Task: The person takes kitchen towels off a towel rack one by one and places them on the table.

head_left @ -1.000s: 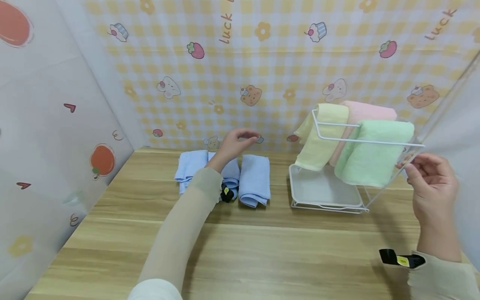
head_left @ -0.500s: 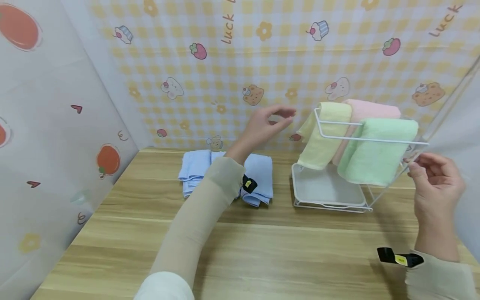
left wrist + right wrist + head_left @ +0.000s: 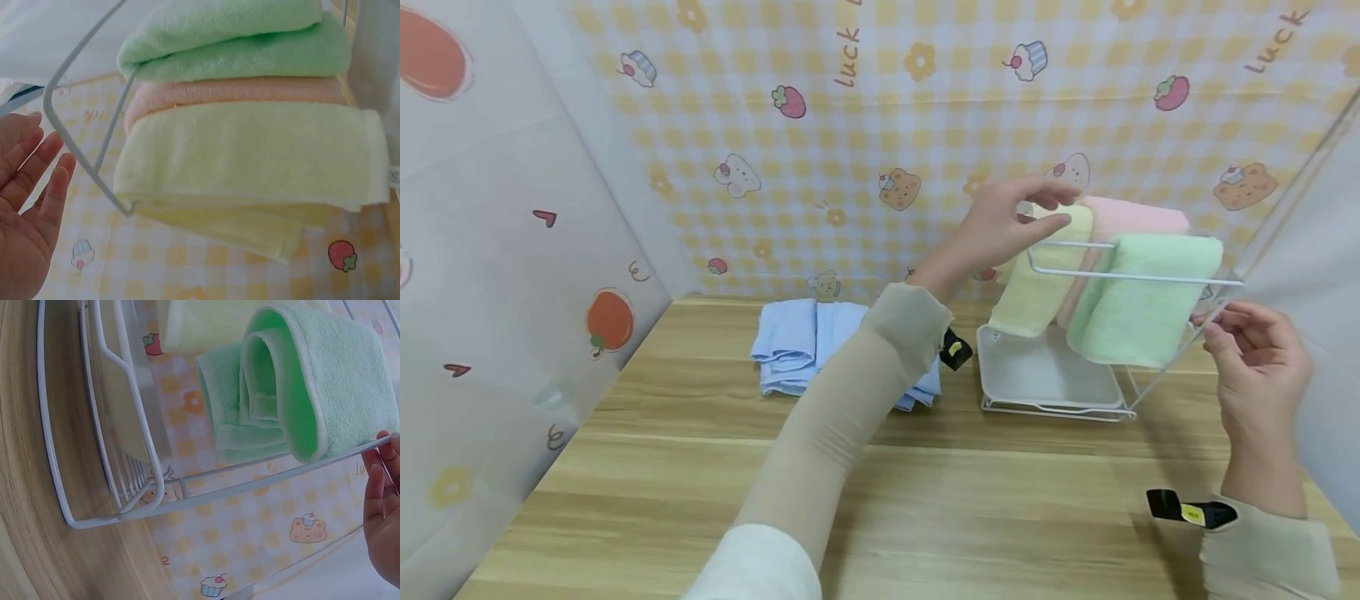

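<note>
A white wire rack (image 3: pixel 1206 282) stands on the right side of the table, with a yellow towel (image 3: pixel 1036 296), a pink towel (image 3: pixel 1138 215) and a green towel (image 3: pixel 1153 308) hung over its upper bars. My right hand (image 3: pixel 1262 371) pinches the rack's slanted side post between thumb and fingers. By the rack's upper left corner, my left hand (image 3: pixel 1011 218) hovers with loose fingers and holds nothing. In the left wrist view that hand (image 3: pixel 28 206) is apart from the top wire (image 3: pixel 78 150) and the yellow towel (image 3: pixel 250 153).
A pale tray (image 3: pixel 1045 371) sits in the rack's base. Folded blue towels (image 3: pixel 786 337) lie to the left on the wooden table (image 3: pixel 700 500), partly covered by my left forearm. A yellow checked cloth (image 3: pixel 850 142) hangs behind the table.
My left hand has moved right and up, from over the blue towels to the rack's upper left corner. My right hand keeps its grip on the post, and the towels stay put.
</note>
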Available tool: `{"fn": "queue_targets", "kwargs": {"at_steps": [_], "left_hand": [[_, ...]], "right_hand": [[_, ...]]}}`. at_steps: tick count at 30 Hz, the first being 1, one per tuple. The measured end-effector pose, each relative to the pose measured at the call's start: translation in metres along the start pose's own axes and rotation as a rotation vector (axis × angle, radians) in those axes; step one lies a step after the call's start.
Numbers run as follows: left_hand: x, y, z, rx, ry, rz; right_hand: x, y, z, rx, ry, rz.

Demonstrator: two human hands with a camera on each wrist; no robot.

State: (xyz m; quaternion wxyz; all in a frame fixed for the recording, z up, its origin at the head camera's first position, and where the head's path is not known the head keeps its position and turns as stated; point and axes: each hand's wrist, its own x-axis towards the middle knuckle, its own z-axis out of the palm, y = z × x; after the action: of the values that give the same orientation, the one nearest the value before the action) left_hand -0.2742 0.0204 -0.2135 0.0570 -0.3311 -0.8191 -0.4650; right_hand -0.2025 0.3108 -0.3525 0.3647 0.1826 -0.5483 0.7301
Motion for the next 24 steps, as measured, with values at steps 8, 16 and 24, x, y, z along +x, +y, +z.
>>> {"fn": "queue_targets", "kwargs": {"at_steps": [8,16,24], "left_hand": [[0.024,0.015,0.012,0.094,-0.118,0.003],[0.039,0.023,0.023,0.197,-0.204,-0.035],[0.049,0.025,0.042,0.178,-0.243,-0.101]], "right_hand": [[0.001,0.001,-0.002,0.030,-0.015,0.026],[0.000,0.001,0.001,0.069,-0.015,0.054],[-0.001,0.001,-0.001,0.031,-0.017,0.038]]}}
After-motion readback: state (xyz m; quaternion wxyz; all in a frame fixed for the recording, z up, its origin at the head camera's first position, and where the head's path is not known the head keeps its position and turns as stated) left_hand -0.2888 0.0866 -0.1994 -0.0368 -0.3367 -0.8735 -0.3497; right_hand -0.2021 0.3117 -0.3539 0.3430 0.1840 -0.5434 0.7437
